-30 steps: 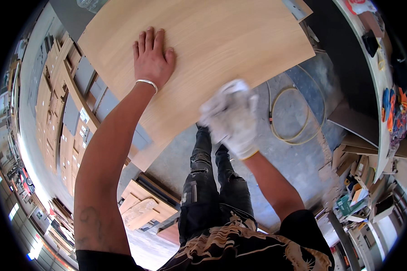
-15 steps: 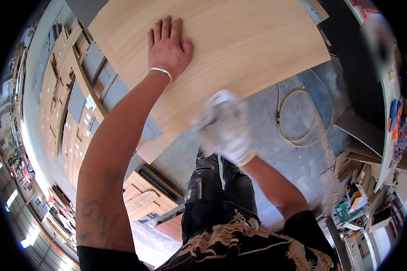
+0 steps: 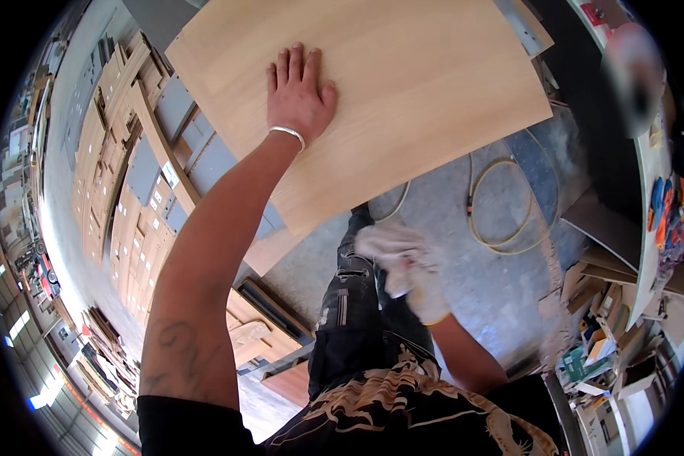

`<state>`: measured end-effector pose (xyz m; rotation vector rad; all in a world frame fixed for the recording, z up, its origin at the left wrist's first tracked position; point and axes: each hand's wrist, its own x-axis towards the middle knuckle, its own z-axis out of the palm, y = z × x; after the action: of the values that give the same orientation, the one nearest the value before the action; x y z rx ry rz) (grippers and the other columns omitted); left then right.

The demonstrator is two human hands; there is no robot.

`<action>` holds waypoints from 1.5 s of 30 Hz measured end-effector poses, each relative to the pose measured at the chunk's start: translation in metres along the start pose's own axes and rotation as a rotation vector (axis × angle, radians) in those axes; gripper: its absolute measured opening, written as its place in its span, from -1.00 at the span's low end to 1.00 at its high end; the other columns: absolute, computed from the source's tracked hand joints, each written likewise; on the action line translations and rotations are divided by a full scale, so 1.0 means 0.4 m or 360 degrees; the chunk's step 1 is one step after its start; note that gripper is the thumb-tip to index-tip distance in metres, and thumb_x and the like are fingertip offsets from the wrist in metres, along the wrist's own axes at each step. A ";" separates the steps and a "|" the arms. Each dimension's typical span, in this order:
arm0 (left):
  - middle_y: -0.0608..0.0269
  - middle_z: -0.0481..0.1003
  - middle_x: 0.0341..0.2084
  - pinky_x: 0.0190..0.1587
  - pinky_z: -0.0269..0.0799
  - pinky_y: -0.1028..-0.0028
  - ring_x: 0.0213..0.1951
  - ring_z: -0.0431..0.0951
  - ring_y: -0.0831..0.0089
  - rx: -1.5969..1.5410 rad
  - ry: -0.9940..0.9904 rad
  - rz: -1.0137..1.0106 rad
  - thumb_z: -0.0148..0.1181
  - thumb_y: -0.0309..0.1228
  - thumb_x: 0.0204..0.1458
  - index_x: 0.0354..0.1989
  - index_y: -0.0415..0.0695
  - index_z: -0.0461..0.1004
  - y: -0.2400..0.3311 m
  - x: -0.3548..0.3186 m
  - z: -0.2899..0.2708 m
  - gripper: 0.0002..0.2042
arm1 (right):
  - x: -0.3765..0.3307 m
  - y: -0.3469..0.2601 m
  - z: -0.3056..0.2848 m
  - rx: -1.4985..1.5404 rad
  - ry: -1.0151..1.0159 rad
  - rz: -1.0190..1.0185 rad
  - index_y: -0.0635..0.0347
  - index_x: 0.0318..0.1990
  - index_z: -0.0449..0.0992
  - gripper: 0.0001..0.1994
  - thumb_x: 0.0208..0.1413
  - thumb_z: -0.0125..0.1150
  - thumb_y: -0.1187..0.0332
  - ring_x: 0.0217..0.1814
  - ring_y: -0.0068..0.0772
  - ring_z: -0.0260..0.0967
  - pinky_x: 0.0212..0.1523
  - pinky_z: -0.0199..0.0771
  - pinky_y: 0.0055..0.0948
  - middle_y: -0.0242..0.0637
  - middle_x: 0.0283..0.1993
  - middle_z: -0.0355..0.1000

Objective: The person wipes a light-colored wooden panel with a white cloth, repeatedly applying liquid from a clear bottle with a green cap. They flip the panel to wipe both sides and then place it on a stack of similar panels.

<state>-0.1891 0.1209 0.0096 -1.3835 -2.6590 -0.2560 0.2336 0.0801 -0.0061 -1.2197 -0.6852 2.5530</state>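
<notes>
a large pale wooden panel lies flat across the upper middle of the view, its near edge running slantwise above the person's legs. the left hand rests palm down on the panel's left part, fingers released and spread flat against the wood, gripping nothing; a thin white bracelet circles the wrist just at the panel's near edge.

the right hand is off the panel, below its near edge and apart from it, over the person's dark trousers. it wears a whitish glove and its fingers are clenched around a crumpled white cloth, which bunches out toward the panel without touching it.

under and left of the panel, stacked boards and grey sheets lie along the floor. to the right, a coiled yellowish hose lies on the dusty concrete floor. further right, a cluttered worktop curves along the rim with small colourful items on it, and cardboard scraps lie beside it.
</notes>
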 end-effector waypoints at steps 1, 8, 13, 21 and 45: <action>-0.07 0.13 0.53 0.59 -0.16 -0.04 0.56 0.01 -0.09 -0.0005 -0.0009 0.0002 -0.03 -0.14 0.28 0.49 -0.11 0.23 0.006 0.008 -0.003 -0.39 | 0.003 -0.040 -0.013 -0.0222 0.0009 -0.0234 0.34 0.23 0.50 -0.58 0.21 0.06 0.61 0.24 -0.39 0.50 0.22 0.56 -0.37 -0.18 0.21 0.55; -0.09 0.09 0.54 0.59 -0.20 -0.06 0.57 -0.02 -0.11 -0.0059 -0.0099 -0.0002 -0.02 -0.17 0.26 0.50 -0.13 0.20 0.026 0.016 -0.008 -0.36 | 0.117 -0.317 0.339 -0.1926 -0.0453 -0.1138 0.16 0.14 0.52 -0.66 0.21 0.20 0.38 0.42 -0.16 0.34 0.43 0.30 -0.07 -0.09 0.29 0.45; -0.17 0.05 0.55 0.57 -0.22 -0.13 0.57 -0.04 -0.17 -0.0107 -0.0121 0.0059 -0.02 -0.21 0.24 0.51 -0.20 0.16 0.029 0.023 -0.011 -0.34 | 0.215 -0.181 0.287 -0.2334 -0.0760 -0.1667 0.08 0.09 0.55 -0.60 0.08 0.22 0.23 0.50 -0.08 0.25 0.53 0.16 0.13 -0.17 0.34 0.42; -0.32 -0.01 0.55 0.56 -0.31 -0.26 0.57 -0.12 -0.32 -0.0132 -0.0300 0.0029 -0.03 -0.18 0.20 0.50 -0.32 0.15 0.025 0.032 -0.036 -0.28 | 0.480 -0.692 0.054 -0.2815 0.0823 -0.1512 0.17 0.36 0.39 -0.44 0.19 0.25 0.29 0.56 0.07 0.16 0.59 0.02 0.06 -0.05 0.48 0.29; -0.35 0.05 0.52 0.52 -0.23 -0.36 0.54 -0.03 -0.37 -0.0488 -0.0414 -0.0090 0.07 -0.15 0.17 0.47 -0.26 0.21 0.022 0.033 -0.052 -0.29 | 1.155 -0.653 1.083 -0.2866 -0.0848 -0.1632 -0.12 0.15 0.57 -0.69 0.37 0.01 0.21 0.38 -0.41 0.31 0.53 0.03 -0.14 -0.39 0.12 0.56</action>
<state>-0.1884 0.1319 0.0332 -1.5200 -2.9741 -0.5457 -0.3921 0.3532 0.0508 0.0117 -2.8867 0.8707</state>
